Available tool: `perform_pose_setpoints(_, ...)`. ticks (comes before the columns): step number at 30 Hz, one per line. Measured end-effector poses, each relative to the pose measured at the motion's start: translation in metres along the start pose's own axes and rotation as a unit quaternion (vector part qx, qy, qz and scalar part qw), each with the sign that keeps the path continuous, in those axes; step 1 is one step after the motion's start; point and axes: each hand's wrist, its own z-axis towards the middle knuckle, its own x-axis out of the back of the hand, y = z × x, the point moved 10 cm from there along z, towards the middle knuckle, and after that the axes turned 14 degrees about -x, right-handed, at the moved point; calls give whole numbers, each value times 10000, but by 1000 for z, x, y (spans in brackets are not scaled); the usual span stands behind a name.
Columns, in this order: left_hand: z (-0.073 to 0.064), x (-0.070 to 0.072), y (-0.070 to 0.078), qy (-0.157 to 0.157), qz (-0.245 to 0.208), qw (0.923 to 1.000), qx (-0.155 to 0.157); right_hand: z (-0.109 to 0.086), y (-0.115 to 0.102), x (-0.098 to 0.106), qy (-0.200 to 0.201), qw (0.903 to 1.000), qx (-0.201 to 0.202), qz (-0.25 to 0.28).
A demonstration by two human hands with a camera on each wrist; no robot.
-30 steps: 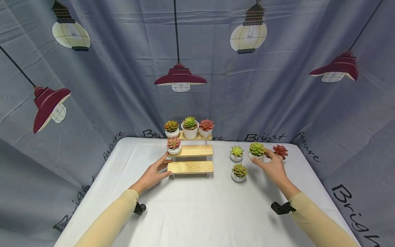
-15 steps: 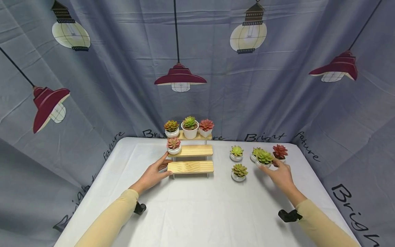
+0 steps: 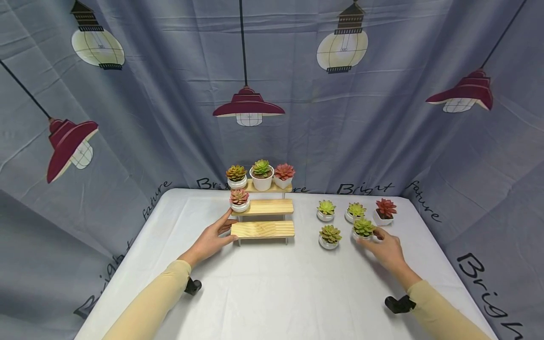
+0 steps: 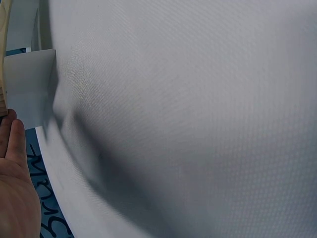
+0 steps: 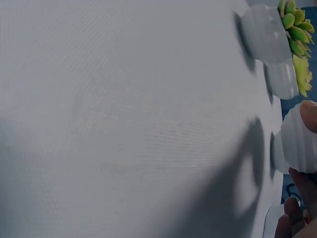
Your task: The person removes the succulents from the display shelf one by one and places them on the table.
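My right hand [image 3: 386, 249] pinches the white pot of a green succulent [image 3: 363, 227] between thumb and fingers. In the right wrist view, that pot [image 5: 298, 141] shows with the thumb on one side and a fingertip on the other. My left hand [image 3: 211, 242] touches the left end of a three-step wooden stand [image 3: 262, 230], fingers fairly straight and thumb by the lowest step. In the left wrist view, its fingertips [image 4: 16, 130] meet the end of a board. A pink succulent [image 3: 240, 200] sits on the middle step, just above those fingers.
On the top step stand an orange-green succulent [image 3: 236, 176], a green one [image 3: 261, 174] and a red one [image 3: 284, 174]. Around my right hand are a dark red succulent [image 3: 385, 211] and green ones [image 3: 356, 211], [image 3: 326, 210], [image 3: 329, 237]. A printed curtain [image 3: 272, 137] hangs behind the table.
My right hand has brought the green succulent to the right and nearer, away from the back row, uncovering another green succulent and the dark red one. The left hand has stayed at the stand.
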Motion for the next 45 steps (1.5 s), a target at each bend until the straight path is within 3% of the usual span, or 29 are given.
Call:
perform_pose_setpoints(13,0,0,1,19,-26,10000,-49,2,14,-11,-256,9991,-328,-27)
perform_pose_setpoints(45,0,1,2,3,53,10000,16,-2,22,-16,-247,9993,-289,42)
